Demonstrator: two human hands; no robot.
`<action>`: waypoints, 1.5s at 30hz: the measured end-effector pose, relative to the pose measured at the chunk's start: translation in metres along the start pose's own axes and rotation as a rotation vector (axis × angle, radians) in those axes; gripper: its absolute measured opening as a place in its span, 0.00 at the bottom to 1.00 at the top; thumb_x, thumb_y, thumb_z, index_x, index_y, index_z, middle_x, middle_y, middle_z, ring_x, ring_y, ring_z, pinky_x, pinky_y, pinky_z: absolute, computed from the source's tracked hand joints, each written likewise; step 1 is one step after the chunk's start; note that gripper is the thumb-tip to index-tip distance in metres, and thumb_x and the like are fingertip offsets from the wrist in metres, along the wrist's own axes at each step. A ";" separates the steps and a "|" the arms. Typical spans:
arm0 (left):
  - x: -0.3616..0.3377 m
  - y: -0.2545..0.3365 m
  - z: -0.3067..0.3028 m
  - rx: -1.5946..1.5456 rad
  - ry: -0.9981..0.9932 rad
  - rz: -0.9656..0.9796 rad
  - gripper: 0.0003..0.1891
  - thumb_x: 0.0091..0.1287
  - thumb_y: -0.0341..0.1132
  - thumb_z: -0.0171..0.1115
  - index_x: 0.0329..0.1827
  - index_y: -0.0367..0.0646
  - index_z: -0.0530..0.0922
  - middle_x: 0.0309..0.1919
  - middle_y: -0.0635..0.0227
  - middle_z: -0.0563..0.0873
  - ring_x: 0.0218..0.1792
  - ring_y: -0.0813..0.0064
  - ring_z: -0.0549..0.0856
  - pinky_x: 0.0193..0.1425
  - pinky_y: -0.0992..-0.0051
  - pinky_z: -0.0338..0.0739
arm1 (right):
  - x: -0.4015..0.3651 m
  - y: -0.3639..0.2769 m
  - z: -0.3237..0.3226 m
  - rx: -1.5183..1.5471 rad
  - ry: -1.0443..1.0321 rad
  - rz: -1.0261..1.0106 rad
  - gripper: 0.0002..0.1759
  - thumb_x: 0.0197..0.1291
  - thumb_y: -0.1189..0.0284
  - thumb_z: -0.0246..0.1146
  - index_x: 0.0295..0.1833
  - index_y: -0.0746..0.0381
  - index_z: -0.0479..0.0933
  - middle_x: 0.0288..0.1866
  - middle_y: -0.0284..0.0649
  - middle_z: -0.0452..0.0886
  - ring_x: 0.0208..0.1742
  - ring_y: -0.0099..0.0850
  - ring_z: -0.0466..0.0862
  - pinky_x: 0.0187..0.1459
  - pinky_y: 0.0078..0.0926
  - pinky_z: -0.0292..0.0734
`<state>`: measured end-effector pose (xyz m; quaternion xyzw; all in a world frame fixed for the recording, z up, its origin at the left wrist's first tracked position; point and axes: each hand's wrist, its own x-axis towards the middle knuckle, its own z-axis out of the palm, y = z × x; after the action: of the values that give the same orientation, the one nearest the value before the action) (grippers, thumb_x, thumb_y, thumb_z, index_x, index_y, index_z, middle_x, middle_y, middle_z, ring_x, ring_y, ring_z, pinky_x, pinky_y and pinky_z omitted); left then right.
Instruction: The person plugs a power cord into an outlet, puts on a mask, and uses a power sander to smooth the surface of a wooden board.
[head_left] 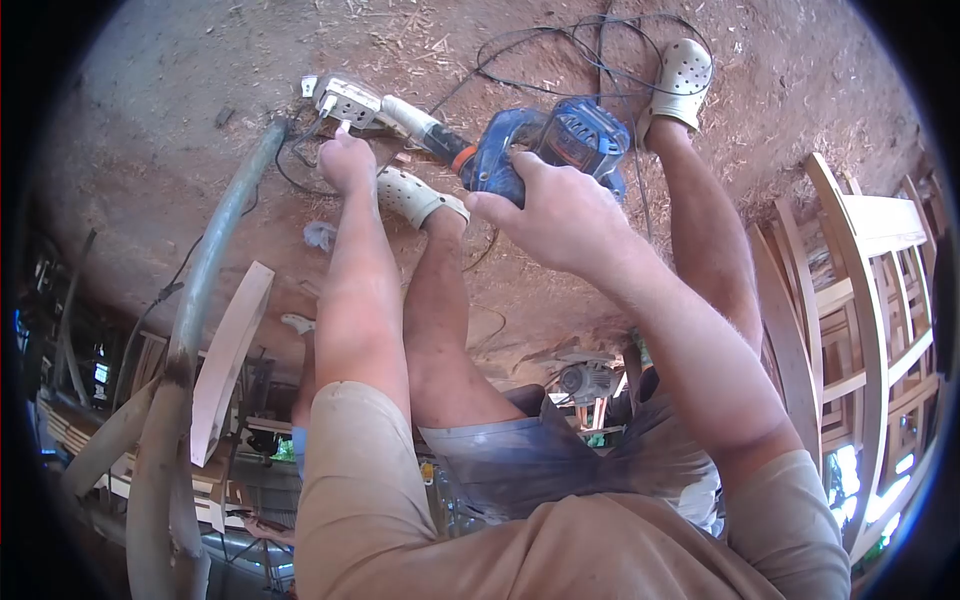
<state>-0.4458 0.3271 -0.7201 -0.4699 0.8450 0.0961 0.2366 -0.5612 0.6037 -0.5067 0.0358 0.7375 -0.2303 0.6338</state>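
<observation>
My right hand (565,212) is wrapped round the rear handle of a blue power tool (585,140), which has an orange ring and a pale hose or bag running to the left. My left hand (347,165) reaches to a white power strip (350,103), its fingers closed at a small white plug at the strip's near side. Another white plug sits in the strip beside it. The pale hose end lies right next to the strip. Just below the strip is my shoe, a cream clog (412,197).
A black cable (530,32) lies looped on the shaving-strewn dirt floor. The other clog (684,82) stands at upper right. A grey pole (222,225) rises on the left beside a wooden plank (232,360). Wooden frames (865,300) lean at right; a motor (587,383) is behind.
</observation>
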 end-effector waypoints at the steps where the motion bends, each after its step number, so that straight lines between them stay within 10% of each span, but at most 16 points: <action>1: 0.001 -0.001 -0.001 0.025 0.024 -0.010 0.24 0.75 0.45 0.56 0.39 0.26 0.86 0.40 0.36 0.88 0.46 0.38 0.88 0.57 0.48 0.78 | 0.000 0.001 0.001 -0.003 -0.011 -0.007 0.42 0.66 0.39 0.60 0.59 0.72 0.75 0.44 0.60 0.88 0.52 0.56 0.88 0.55 0.51 0.82; 13: 0.022 0.010 -0.015 0.138 -0.046 0.172 0.24 0.74 0.46 0.58 0.37 0.29 0.88 0.39 0.39 0.89 0.47 0.38 0.88 0.58 0.50 0.79 | -0.003 -0.001 -0.004 0.015 0.022 -0.012 0.38 0.66 0.43 0.62 0.54 0.74 0.76 0.43 0.62 0.87 0.51 0.58 0.88 0.55 0.53 0.82; 41: -0.006 -0.004 -0.030 -0.053 -0.235 -0.054 0.28 0.62 0.51 0.68 0.43 0.27 0.87 0.43 0.39 0.90 0.50 0.43 0.89 0.60 0.55 0.80 | 0.008 0.007 -0.012 0.129 0.140 0.051 0.43 0.65 0.37 0.61 0.57 0.71 0.79 0.46 0.62 0.87 0.54 0.57 0.88 0.58 0.51 0.81; 45: -0.032 -0.045 -0.041 -0.311 -0.489 -0.159 0.27 0.61 0.47 0.71 0.49 0.27 0.85 0.49 0.39 0.89 0.55 0.47 0.88 0.62 0.58 0.79 | -0.005 0.046 -0.036 0.941 0.218 0.149 0.34 0.71 0.41 0.59 0.53 0.65 0.79 0.32 0.40 0.84 0.33 0.30 0.85 0.37 0.30 0.82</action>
<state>-0.4066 0.3107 -0.6662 -0.5281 0.6987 0.3159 0.3648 -0.5779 0.6596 -0.5118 0.3952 0.6108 -0.4875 0.4828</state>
